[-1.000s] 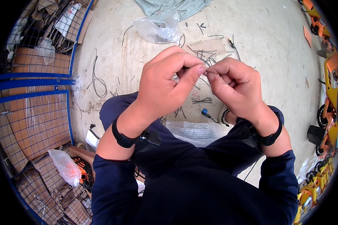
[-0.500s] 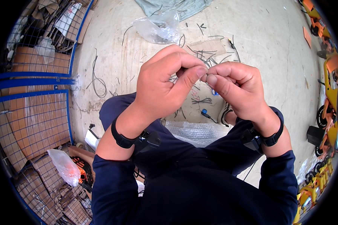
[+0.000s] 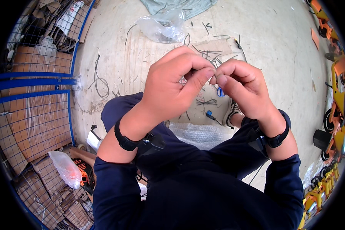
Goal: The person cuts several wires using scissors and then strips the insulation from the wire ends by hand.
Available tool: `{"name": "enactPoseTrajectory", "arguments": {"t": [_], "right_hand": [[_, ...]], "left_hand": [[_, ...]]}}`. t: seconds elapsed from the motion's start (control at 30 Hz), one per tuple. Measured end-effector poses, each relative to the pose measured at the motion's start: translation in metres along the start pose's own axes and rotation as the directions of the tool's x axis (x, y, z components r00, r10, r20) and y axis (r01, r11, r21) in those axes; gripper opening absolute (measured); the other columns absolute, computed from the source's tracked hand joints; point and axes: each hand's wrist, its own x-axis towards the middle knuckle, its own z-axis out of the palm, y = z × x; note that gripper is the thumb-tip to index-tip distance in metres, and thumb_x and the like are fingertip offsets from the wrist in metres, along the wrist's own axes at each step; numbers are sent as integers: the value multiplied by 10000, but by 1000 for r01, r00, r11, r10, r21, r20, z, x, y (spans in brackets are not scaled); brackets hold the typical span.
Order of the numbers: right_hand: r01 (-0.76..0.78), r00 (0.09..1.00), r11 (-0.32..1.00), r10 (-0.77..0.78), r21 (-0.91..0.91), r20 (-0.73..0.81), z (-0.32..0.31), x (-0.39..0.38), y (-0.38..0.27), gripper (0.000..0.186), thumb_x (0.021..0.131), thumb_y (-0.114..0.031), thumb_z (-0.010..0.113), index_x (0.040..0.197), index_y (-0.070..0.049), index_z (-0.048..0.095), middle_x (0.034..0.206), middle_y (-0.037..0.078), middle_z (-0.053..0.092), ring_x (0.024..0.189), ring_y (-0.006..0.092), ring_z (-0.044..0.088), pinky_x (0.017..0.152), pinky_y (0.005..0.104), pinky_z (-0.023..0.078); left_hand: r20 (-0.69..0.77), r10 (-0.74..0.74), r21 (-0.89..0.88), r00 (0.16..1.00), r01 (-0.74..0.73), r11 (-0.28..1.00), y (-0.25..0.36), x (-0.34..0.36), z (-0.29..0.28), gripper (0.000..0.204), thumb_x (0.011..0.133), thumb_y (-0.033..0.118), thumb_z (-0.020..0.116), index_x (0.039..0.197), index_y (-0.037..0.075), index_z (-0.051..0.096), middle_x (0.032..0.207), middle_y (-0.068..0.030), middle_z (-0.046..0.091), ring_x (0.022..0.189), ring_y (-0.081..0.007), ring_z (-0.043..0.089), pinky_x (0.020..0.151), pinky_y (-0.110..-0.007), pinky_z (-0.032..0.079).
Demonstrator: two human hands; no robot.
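My left hand [image 3: 176, 82] and my right hand [image 3: 245, 86] meet in front of me, above the floor. Thumb and forefinger are pinched together on each, the tips nearly touching. Whatever they grip is too small and covered to make out. Below and beyond the fingers lie dark cut cable pieces [image 3: 207, 102], scattered on the concrete. Blue scissor handles [image 3: 220, 92] show just under my right hand. A blue connector on a short black cable [image 3: 210, 114] lies near my shoe.
Bubble wrap [image 3: 193, 135] lies between my legs. Farther off are a clear plastic bag [image 3: 163, 28], a green cloth [image 3: 188, 7] and a flat cardboard piece [image 3: 218, 48]. A blue mesh cage [image 3: 34, 86] with cardboard stands at left; yellow and orange wheeled machines [image 3: 338, 88] line the right.
Both hands have shifted slightly to the right, still pinched fingertip to fingertip. The blue scissor handles show more now. Nothing on the floor has visibly moved.
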Motion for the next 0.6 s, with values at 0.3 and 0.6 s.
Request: {"name": "enactPoseTrajectory", "arguments": {"t": [0.3,0.6], "right_hand": [[-51,998,987,46,-150,-30,-1,-1,-5,64,905,-51,588,898,-6,633,689,-46,543,627,13,435,559,194,372],[-9,992,989,-10,-147,-127,10,-4,-12,56,870,-20,624,893,2,670,672,-58,537,599,1,422,534,185,361]], "left_hand": [[-20,79,172,997,-74,982,-3,-1,8,53,842,30,699,891,16,687,781,-58,621,652,-114,563,571,-227,436],[-11,26,59,1000,-26,998,0,0,2,45,870,32,676,908,11,685,820,-68,629,682,-114,584,575,-222,432]]}}
